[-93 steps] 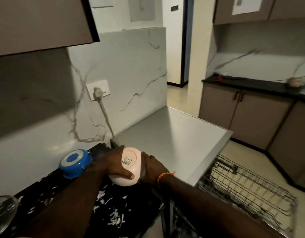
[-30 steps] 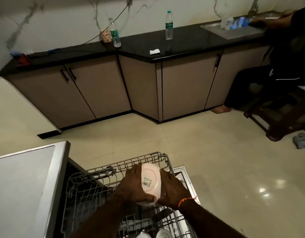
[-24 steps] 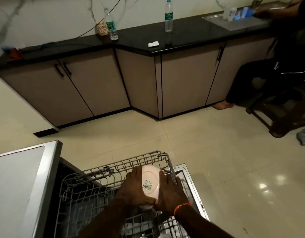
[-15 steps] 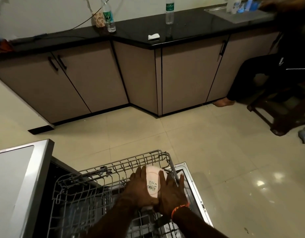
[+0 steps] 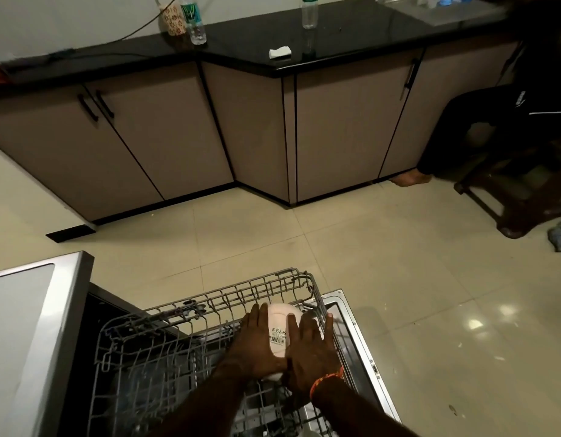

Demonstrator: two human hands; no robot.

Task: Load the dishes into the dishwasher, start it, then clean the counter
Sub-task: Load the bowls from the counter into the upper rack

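The dishwasher stood at the lower left, its upper rack pulled out to the right over the lowered door. An upturned bowl sat in the rack's far right corner, between the left hand and the right hand, each laid against one side of it. Across the floor, cabinets ran under a counter. On the counter, a cup stood just left of a bottle; a second bottle stood further right, behind a folded paper. A seated person was at the far right.
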